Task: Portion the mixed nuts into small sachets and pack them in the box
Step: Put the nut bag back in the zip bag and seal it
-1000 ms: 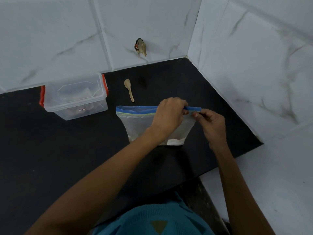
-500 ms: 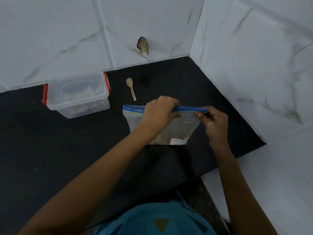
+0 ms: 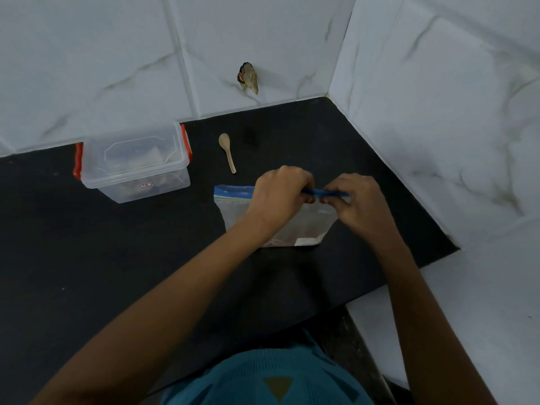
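Both left hand (image 3: 280, 197) and right hand (image 3: 360, 203) pinch the bag's (image 3: 317, 225) blue edge (image 3: 233, 190), seemingly closed; box (image 3: 134, 166) well apart.

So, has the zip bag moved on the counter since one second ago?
Yes, slightly. The zip bag has slid to the right, away from the clear box: the dark gap between them is wider now.

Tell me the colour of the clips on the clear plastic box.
Red: the clips on both ends of the box, clearest in the head view.
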Demonstrator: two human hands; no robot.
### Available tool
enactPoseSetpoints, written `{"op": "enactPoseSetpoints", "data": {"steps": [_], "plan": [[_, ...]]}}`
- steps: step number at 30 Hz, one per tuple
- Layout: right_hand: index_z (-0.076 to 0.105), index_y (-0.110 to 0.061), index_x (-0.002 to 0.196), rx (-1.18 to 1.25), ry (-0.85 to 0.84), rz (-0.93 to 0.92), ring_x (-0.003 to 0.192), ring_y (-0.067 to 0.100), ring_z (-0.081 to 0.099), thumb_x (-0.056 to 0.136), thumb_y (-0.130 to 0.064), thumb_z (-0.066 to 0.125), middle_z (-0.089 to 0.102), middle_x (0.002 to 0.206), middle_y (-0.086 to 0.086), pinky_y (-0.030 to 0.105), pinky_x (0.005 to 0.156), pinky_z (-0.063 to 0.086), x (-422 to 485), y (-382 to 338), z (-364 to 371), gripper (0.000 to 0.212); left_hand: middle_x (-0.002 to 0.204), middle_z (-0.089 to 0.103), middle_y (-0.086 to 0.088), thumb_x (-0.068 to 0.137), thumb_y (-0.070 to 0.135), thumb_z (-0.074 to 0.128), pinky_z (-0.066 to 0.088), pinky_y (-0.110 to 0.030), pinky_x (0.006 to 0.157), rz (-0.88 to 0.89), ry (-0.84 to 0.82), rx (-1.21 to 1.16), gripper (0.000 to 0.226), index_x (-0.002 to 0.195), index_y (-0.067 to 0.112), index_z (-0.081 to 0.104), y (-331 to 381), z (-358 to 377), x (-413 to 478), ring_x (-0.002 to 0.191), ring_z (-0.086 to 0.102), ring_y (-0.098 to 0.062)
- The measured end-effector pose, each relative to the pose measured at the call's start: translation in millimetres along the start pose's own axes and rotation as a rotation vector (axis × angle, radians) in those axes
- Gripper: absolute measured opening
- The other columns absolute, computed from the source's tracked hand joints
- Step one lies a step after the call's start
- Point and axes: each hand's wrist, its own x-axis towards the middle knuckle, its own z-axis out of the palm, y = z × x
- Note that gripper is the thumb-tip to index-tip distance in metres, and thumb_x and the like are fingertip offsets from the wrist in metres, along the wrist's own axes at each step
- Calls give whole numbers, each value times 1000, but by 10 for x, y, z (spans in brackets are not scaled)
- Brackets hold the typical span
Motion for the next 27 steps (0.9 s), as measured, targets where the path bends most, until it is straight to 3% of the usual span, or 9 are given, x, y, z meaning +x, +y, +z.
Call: {"op": "enactPoseSetpoints", "data": {"steps": [3,7,12,16,22,27], "plan": [[69,-6,75,-10,36,29,62,11,52,69,-6,69,65,67,7,40,67,48,37,-16,24,5,107,62,2,88,29,60,39,-23,74,-4,-15,-5,24,109,19,62,-37,-9,-30,97,58,-13],[69,-6,73,-13,21,76,63,9,49,69,-3,71,65,66,7,39,75,42,59,-50,-10,6,120,59,1,88,30,59,47,-30,88,-13,-12,22,36,123,21,56,-123,-64,-89,108,56,-15],[68,-3,92,-9,-138,152,76,12,54,77,-6,69,67,85,11,35,83,45,97,-121,-97,15,111,62,0,92,26,54,46,-28,85,-54,18,8,23,112,17,61,-186,-108,-141,99,58,-14],[63,-11,111,-146,-179,118,94,19,56,76,-15,69,65,103,6,46,99,37,108,-151,-153,35,109,63,-3,93,22,52,45,-29,88,-75,64,-2,23,113,14,61,-159,-63,-128,99,58,-15],[69,-6,95,-176,-131,49,83,25,60,78,-6,67,68,88,9,41,86,42,202,-286,-28,17,110,64,-4,90,24,56,47,-33,90,-68,17,-37,24,112,15,62,-157,-65,-129,101,59,-17],[67,-4,96,-225,-139,25,86,28,59,81,-2,62,66,89,12,38,90,32,201,-283,31,16,116,61,-4,87,29,61,48,-37,92,-66,-33,-32,36,120,16,59,-237,-153,-186,105,58,-18]]}}
